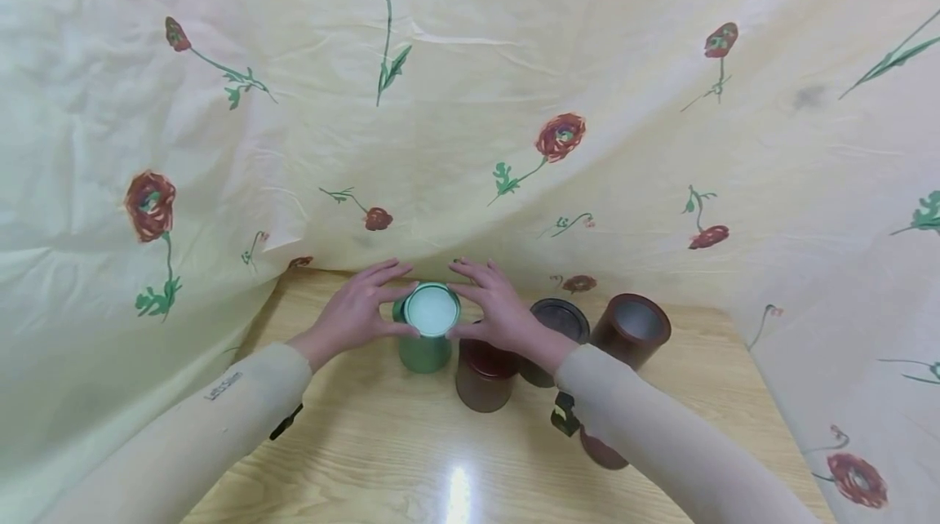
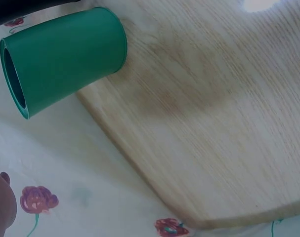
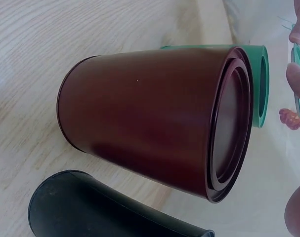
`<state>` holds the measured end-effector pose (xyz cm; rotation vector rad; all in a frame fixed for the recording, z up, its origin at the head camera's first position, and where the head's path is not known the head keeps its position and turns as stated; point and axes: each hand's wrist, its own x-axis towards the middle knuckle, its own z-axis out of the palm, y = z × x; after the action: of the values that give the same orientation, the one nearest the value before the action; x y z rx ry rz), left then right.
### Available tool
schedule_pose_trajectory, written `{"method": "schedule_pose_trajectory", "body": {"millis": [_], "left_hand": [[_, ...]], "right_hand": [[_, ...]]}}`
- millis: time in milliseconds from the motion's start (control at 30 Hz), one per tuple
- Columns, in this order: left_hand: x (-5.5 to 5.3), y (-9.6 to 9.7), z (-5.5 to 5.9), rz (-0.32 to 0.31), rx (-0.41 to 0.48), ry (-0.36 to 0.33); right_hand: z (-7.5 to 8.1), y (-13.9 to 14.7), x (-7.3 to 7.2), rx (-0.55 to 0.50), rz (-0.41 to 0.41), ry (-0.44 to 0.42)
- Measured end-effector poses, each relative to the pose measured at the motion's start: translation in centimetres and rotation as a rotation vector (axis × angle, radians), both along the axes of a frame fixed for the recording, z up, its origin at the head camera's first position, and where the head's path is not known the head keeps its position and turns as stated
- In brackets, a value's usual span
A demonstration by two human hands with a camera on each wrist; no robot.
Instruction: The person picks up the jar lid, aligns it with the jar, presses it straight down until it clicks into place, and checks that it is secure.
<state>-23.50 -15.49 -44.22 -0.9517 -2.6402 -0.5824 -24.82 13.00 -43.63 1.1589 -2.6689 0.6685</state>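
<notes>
Between both hands is a round light-green lid point(image 1: 432, 310), above the green can point(image 1: 424, 354). My left hand point(image 1: 356, 313) grips its left edge with thumb and forefinger. At the right edge, the thumb and forefinger of my right hand point(image 1: 503, 312) do the same. The lid point(image 3: 299, 57) appears edge-on and apart from the can in the right wrist view. In the left wrist view the green can point(image 2: 70, 59) stands with an open top, and only a bit of the left hand point(image 2: 1, 205) shows.
A brown can point(image 3: 150, 113) with its lid on stands beside the green one. To the right are a black can point(image 1: 560, 320) and an open brown can point(image 1: 631, 332). My right forearm partly covers a reddish-brown object point(image 1: 604, 452). Flowered cloth point(image 1: 441, 140) hangs behind the wooden table point(image 1: 352, 459).
</notes>
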Motion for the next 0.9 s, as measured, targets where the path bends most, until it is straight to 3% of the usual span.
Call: {"method": "schedule_pose_trajectory", "body": {"millis": [567, 900], "left_hand": [[-1.2, -0.2, -0.8, 0.009, -0.035, -0.030], [-2.1, -0.6, -1.1, 0.024, -0.058, -0.086]], "right_hand": [[-0.4, -0.4, -1.0, 0.026, -0.016, -0.063], [-0.8, -1.0, -2.0, 0.054, -0.025, -0.064]]}}
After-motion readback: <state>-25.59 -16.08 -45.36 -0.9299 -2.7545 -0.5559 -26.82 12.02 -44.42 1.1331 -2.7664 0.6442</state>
